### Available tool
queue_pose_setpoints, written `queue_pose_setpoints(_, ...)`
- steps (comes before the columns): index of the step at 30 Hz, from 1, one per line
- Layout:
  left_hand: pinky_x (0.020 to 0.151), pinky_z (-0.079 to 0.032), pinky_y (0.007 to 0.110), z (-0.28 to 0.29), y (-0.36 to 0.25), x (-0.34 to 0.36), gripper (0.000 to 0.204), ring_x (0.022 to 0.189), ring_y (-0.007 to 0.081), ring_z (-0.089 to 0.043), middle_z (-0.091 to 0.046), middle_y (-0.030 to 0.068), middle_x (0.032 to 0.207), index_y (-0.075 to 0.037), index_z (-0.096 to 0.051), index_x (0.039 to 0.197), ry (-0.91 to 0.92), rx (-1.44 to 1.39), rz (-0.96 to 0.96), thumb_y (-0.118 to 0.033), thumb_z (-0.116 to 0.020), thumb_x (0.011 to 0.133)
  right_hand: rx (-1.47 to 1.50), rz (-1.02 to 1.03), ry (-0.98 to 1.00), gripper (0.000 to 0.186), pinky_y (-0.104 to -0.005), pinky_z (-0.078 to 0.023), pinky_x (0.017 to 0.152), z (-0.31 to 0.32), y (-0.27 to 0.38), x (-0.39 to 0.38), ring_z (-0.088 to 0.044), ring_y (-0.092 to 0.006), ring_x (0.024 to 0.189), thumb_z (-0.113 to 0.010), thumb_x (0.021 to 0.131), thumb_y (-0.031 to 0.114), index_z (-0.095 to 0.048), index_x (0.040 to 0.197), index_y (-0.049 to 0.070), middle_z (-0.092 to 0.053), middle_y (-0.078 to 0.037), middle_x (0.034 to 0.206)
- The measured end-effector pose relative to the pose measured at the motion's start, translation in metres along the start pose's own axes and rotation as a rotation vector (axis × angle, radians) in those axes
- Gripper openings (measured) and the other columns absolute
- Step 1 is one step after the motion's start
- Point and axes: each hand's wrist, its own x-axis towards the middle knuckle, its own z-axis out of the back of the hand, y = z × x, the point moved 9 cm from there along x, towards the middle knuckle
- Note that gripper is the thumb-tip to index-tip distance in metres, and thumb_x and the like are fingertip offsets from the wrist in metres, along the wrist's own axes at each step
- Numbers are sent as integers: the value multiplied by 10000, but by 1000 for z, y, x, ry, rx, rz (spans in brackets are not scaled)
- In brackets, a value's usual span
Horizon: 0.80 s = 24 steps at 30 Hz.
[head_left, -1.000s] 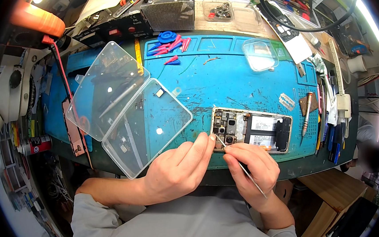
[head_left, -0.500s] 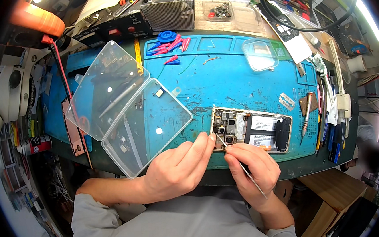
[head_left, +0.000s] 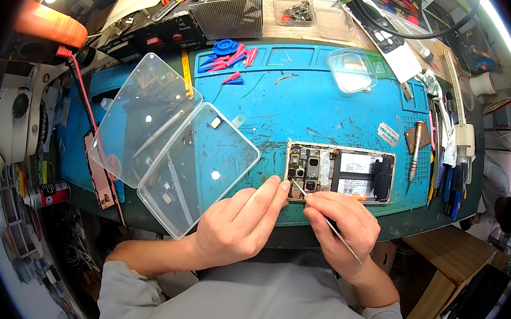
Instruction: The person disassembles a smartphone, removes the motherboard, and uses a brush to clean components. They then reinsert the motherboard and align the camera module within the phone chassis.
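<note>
An opened smartphone (head_left: 362, 178), its camera modules, boards and dark battery area exposed, lies on the blue work mat (head_left: 305, 110). My left hand (head_left: 242, 223) is closed, fingers pressed together, with its fingertips at the phone's left edge; its thumb is mostly hidden. A thin metal hand tool (head_left: 344, 240) is pinched in my right hand (head_left: 345, 227). Its tip reaches between the phone's camera modules, close to my left fingertips. Whether the tool has one or two prongs I cannot make out.
Left of the phone sits an opened clear plastic box (head_left: 237, 188) with small parts. A screwdriver (head_left: 415, 153), a razor blade (head_left: 388, 134) and a clear lid-like case (head_left: 350, 71) are to the right and behind. Pink and blue cone tips (head_left: 229, 59) lie farther back.
Both hands keep nearly the same place and grip. The tool's tip has shifted very slightly within the phone. The view has moved a little.
</note>
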Motion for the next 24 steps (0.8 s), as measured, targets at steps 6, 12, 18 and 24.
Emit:
queue_pose_setpoints(6,589,-546,242,0,0,0,355,750,156,-683,-746,145,1115,59,-768,1144,13,-13,12,-54,-815,810,-10,13,7,224,-339,-584,671,-1,2,2,-751,-271,798,-848,823,-19,-757,1027,-13,-772,-134,962)
queue_pose_setpoints(12,570,-517,251,-3,1,6,407,708,142,-624,-712,119,1096,69,-743,1209,63,27,44,-58,-805,827,25,-14,-16,235,-346,-593,697,1,-2,0,-756,-286,829,-858,829,4,-752,1037,-21,-772,-139,978)
queue_pose_setpoints(18,566,-502,252,-8,-3,3,416,709,131,-601,-683,106,1107,73,-730,1245,86,89,2,-65,-781,856,36,-26,-21,276,-351,-600,721,-1,-4,-1,-759,-294,858,-863,846,66,-757,1085,-21,-774,-143,1007)
queue_pose_setpoints(24,567,-500,249,-8,-5,3,405,711,130,-601,-676,121,1130,75,-730,1247,83,117,-21,-63,-758,868,25,-65,15,314,-350,-600,721,-3,-5,1,-759,-288,866,-869,844,123,-764,1106,-14,-776,-144,1011)
